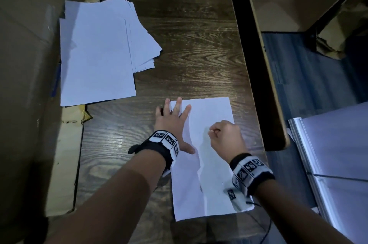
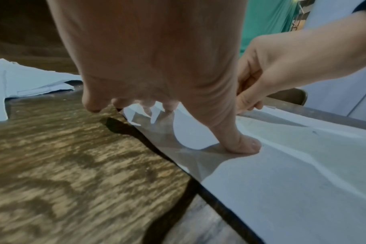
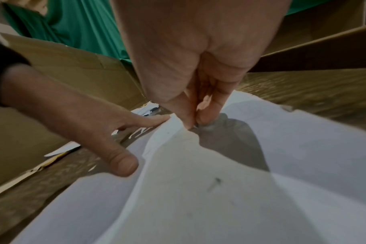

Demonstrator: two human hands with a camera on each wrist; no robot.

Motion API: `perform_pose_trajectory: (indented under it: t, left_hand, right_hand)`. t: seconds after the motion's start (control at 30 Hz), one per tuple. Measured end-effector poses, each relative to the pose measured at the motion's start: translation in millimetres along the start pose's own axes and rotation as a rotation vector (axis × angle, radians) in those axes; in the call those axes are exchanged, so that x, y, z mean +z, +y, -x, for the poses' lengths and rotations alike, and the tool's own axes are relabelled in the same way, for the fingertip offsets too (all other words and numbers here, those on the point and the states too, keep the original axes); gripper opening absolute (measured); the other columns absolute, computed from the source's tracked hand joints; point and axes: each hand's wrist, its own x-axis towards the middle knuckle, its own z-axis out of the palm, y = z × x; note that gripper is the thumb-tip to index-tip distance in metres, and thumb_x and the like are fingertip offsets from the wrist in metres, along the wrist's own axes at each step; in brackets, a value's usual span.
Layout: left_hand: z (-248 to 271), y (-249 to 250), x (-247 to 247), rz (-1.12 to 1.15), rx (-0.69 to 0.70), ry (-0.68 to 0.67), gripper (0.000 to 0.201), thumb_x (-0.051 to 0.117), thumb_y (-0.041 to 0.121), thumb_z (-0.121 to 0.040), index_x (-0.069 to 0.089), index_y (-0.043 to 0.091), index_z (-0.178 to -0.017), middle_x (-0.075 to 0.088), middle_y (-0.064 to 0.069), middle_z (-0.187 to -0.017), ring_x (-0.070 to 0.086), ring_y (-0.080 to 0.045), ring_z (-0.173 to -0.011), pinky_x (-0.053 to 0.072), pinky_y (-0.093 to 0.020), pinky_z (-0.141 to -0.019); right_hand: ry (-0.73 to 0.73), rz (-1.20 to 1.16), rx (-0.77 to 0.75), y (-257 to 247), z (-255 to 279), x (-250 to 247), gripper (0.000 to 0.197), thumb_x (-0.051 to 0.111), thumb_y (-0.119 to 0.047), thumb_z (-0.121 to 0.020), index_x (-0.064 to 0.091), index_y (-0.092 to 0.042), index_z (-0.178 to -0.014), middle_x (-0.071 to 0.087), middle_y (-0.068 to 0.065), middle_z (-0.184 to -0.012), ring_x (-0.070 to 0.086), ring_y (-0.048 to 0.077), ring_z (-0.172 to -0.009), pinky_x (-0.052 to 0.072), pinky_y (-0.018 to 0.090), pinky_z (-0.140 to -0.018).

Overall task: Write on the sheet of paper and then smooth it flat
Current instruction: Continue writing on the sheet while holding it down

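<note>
Pinching something tiny, right hand (image 3: 195, 92) on sheet (image 3: 261, 189)

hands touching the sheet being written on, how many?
2. Left hand rests flat, fingers spread, on the sheet of paper at its left edge; right hand rests on it further right, fingers curled.

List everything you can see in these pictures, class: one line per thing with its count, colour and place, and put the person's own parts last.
sheet of paper: one, white, creased, on the table's near right part.
paper stack: one, white, fanned, far left of the table.
table: one, dark wood grain.
cardboard: brown, along the table's left side.
green cloth: one, behind the cardboard.
wristbands: two, black with white markers, one per wrist.
left hand: flat, fingers spread, pressing the sheet's left edge.
right hand: fingers pinching a small writing tool, mostly hidden, on the sheet.
</note>
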Motion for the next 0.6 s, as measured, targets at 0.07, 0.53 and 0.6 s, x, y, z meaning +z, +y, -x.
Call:
perform_pose_trajectory:
  t: [0.07, 0.53, 0.6]
  left_hand:
    - [-1.9, 3.3, -2.6, -0.036, 0.04, 0.047, 0.146, 0.064, 0.09, -0.063, -0.019, 0.018, -0.16, -0.028, -0.013, -0.165, -0.023, -0.039, -0.152, 0.003, -0.059, -0.123]
    - [-19.1, 5.8, -6.5, 0.03, 0.224, 0.008, 0.148, 0.083, 0.069, -0.064, -0.02, 0.025, -0.159, -0.032, 0.008, -0.164, -0.022, -0.018, -0.154, 0.007, -0.056, -0.122]
    - [-18.1, 4.7, -7.2, 0.024, 0.227, 0.001, 0.147, 0.082, 0.071, -0.064, -0.021, 0.025, -0.159, -0.033, 0.008, -0.163, -0.023, -0.018, -0.153, 0.007, -0.057, -0.123]
  right_hand:
    - [-0.015, 0.002, -0.018, 5.2, 7.4, -3.0, 0.011, 0.062, -0.007, -0.084, 0.071, -0.01, -0.077, 0.065, 0.003, -0.082, 0.059, 0.018, -0.069, 0.046, 0.023, -0.064]
    - [0.072, -0.047, 0.015, -16.2, -64.7, -1.7, 0.015, 0.058, -0.01, -0.084, 0.069, -0.008, -0.074, 0.066, 0.006, -0.068, 0.06, 0.021, -0.063, 0.053, 0.029, -0.063]
    - [0.013, 0.01, -0.041, -17.2, -31.7, 6.1, 0.018, 0.055, -0.011, -0.084, 0.064, -0.009, -0.069, 0.061, 0.004, -0.07, 0.057, 0.022, -0.063, 0.049, 0.031, -0.06]
